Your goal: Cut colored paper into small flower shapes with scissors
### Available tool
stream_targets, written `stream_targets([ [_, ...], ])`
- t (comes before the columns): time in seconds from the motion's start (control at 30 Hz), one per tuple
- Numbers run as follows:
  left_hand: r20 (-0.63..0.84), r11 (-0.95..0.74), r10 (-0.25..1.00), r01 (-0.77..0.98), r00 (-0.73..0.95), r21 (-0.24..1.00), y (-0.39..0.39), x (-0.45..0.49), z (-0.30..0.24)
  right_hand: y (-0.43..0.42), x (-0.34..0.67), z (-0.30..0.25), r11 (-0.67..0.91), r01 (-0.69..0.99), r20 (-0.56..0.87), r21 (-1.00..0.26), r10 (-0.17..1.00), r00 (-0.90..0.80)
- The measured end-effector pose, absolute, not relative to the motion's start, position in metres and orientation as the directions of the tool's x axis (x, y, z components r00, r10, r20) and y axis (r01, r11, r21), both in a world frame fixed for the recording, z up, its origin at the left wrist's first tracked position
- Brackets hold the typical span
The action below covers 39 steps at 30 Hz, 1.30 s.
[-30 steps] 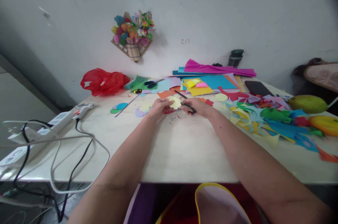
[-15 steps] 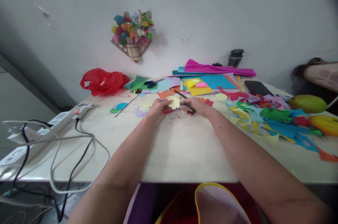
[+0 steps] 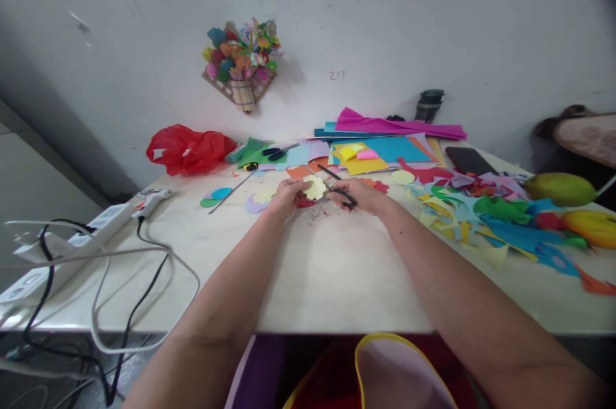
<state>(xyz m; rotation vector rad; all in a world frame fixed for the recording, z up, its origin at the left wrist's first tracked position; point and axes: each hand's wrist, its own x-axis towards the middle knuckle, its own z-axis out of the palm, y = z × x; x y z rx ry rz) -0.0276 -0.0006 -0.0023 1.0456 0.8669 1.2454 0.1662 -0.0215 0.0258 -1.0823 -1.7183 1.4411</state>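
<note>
My left hand [image 3: 287,194] pinches a pale yellow scalloped paper shape [image 3: 315,187] just above the white table [image 3: 327,268]. My right hand [image 3: 360,196] is closed round the black handles of a pair of scissors [image 3: 337,185], whose blades point up and left at the paper's edge. Small red and mixed paper trimmings [image 3: 308,203] lie under the two hands. Both forearms reach in from the near edge of the table.
Coloured paper sheets [image 3: 380,146] are stacked at the back, offcuts [image 3: 486,216] spread to the right. A second pair of scissors [image 3: 276,153], a red plastic bag [image 3: 187,149], a phone [image 3: 469,160], a power strip with cables [image 3: 72,248] and a paper flower bouquet on the wall [image 3: 243,62].
The yellow paper shape has turned a little in my left hand and shifted slightly left. The scissors stay at its edge.
</note>
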Motion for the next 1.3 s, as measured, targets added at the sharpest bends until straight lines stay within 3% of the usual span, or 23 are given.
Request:
stream_targets([
  [1.3, 0.068, -0.052, 0.997, -0.359, 0.032, 0.932, 0.0071, -0.0294, -0.0096, -0.0167, 0.1684, 0.0229, 0.074, 0.218, -0.036, -0.973, 0.885, -0.463],
])
